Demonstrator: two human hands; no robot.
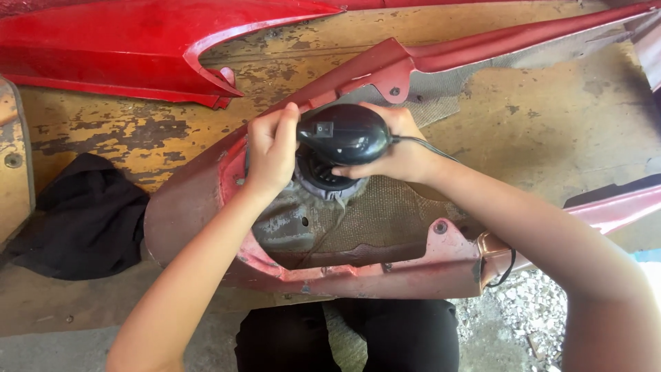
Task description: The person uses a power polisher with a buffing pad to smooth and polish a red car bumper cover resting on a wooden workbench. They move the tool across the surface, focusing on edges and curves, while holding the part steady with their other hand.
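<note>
My right hand (403,153) wraps around the back of a black electric sander (344,134), fingers curled closed under its rounded body with the fingertips showing at the lower edge, just above the grey skirt of the tool. My left hand (272,153) is closed on the front of the same sander, thumb and fingers pinching its nose, so both hands have a firm hold on it and neither palm is open. On top of the black housing I see a small rectangular switch (323,128), dark with a pale mark on it (too small for me to make out). A thin black cord (423,143) leaves the rear of the tool, passes over my right wrist and shows again as a loop below the panel at the right. The sander sits pressed down inside the hollow of a worn red body panel (200,207), against its rough grey inner face, roughly in the middle of the view. That panel lies on a wooden bench (103,124) with flaking yellow paint. A second, glossier red panel (124,48) lies across the top left, well apart from my hands. A crumpled black cloth (86,213) rests at the left, just beside the worn panel. Below, my dark trousers (385,334) show between my forearms.
</note>
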